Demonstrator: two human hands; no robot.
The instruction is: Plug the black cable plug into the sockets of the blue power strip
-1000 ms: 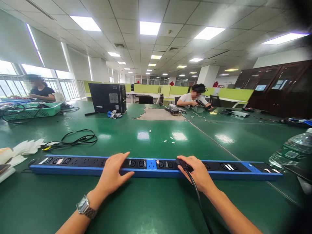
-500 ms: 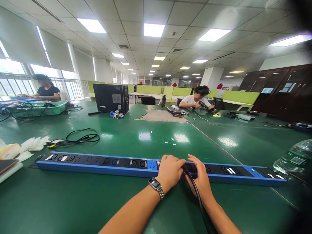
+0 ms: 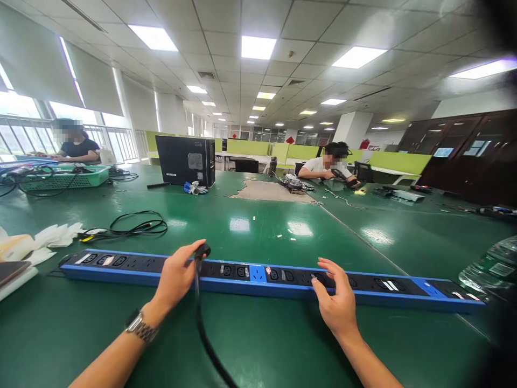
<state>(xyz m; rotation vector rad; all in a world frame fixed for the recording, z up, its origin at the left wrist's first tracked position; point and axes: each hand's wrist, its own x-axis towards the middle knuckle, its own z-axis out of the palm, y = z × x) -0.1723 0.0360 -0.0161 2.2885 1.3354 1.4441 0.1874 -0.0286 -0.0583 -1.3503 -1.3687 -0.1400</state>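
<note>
A long blue power strip (image 3: 257,274) with black socket panels lies across the green table before me. My left hand (image 3: 176,275) is closed on a black power plug (image 3: 203,250), held just above the strip's left half. From the plug a thick black cable (image 3: 201,318) hangs down and runs off the bottom of the view. My right hand (image 3: 337,296) is open at the strip's right half, thumb and fingers apart over the sockets. Whether its fingertips touch the strip I cannot tell. A watch with a metal band (image 3: 141,326) is on my left wrist.
A coiled black cable (image 3: 139,223) and white tissues (image 3: 58,236) lie at left. A plastic bottle (image 3: 495,264) is at right. Farther back are a black computer case (image 3: 186,160), a green basket (image 3: 68,180) and two people, one holding a dark tool (image 3: 340,175).
My left hand has moved left along the strip with the plug and its cable, away from my right hand. My right hand stays near the same place, its fingers now apart from the plug.
</note>
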